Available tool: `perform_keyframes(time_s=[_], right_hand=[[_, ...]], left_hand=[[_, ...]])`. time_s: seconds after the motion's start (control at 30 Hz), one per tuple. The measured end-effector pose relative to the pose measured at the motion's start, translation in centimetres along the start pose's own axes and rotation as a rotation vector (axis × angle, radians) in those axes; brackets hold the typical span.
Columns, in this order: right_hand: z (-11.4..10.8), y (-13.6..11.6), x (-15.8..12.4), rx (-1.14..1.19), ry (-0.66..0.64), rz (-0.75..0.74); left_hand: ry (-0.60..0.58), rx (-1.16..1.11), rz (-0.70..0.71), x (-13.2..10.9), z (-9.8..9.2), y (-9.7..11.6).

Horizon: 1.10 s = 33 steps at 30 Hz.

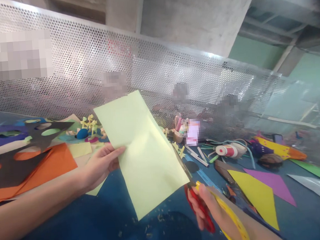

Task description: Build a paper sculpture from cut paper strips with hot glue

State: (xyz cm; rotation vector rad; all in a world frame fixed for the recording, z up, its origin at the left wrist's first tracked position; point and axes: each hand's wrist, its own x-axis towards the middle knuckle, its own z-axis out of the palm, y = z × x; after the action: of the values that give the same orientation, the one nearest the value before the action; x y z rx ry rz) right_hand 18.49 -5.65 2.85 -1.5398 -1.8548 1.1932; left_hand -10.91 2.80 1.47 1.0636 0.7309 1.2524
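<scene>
Flanking right edge of paper (144, 154): scissors (202, 207)

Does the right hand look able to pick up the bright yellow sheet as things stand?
Probably not yet: the right hand is occupied holding the scissors. The bright yellow sheet itself looks uncovered and lies close by.

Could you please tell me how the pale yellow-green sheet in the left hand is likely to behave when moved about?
The sheet is probably light, since the left hand grips it at one edge. It seems moderately stiff, spreading out without much droop. It may still flex: soft shading across its middle suggests a slight bend.
</scene>
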Motion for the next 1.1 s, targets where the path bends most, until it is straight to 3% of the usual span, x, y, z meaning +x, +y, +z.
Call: perform_keyframes(time_s=[0.2, 0.83, 0.97, 1.1], right_hand=[[0.2, 1.0, 0.1, -0.04, 0.031, -0.004], [0.4, 0.0, -0.5, -0.149, 0.127, 0.014], [0.7, -0.2, -0.4, -0.157, 0.052, -0.064], [0.9, -0.1, -0.2, -0.106, 0.001, -0.01]], left_hand=[[-0.021, -0.016, -0.004, -0.1, 0.1, 0.1], [0.024, -0.008, -0.044, -0.5, 0.5, 0.7], [-0.037, 0.034, -0.126, -0.7, 0.6, 0.8], [-0.061, 0.082, -0.162, -0.8, 0.4, 0.4]])
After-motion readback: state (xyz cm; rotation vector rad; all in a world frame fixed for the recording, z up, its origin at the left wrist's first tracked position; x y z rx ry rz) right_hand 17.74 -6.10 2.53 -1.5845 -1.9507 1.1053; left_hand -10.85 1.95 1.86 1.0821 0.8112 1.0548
